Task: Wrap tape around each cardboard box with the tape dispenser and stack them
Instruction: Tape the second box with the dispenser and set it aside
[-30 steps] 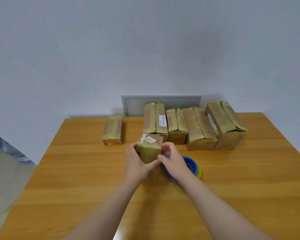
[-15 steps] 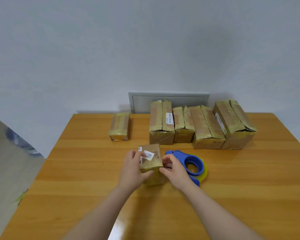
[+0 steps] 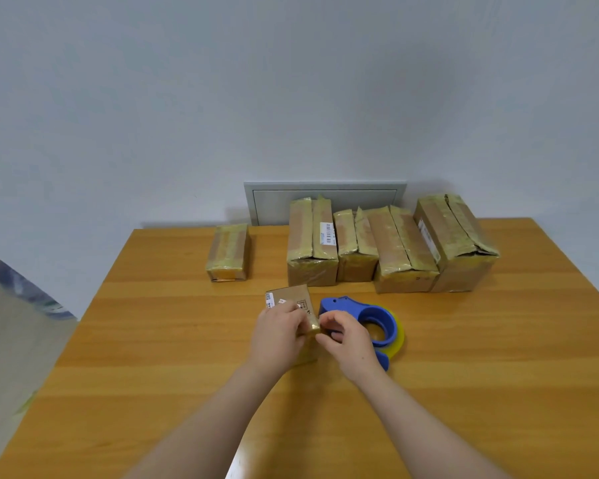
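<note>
A small cardboard box (image 3: 289,296) with white labels lies on the wooden table (image 3: 153,340) in front of me. My left hand (image 3: 277,335) covers its near end and holds it, fingers curled round the taped edge. My right hand (image 3: 348,340) is just to the right, its fingertips pinching the box's near right corner. The blue tape dispenser (image 3: 367,318) with a yellow roll lies flat on the table, partly behind my right hand.
Several taped boxes (image 3: 391,250) stand in a row at the back of the table. One more taped box (image 3: 228,252) sits apart at the back left. A grey wall panel (image 3: 274,198) is behind them. The table's left edge drops to the floor.
The small box has come down from upright in my hands to lying flat on the table. Both hands followed it down, staying at its near end. The dispenser has not moved.
</note>
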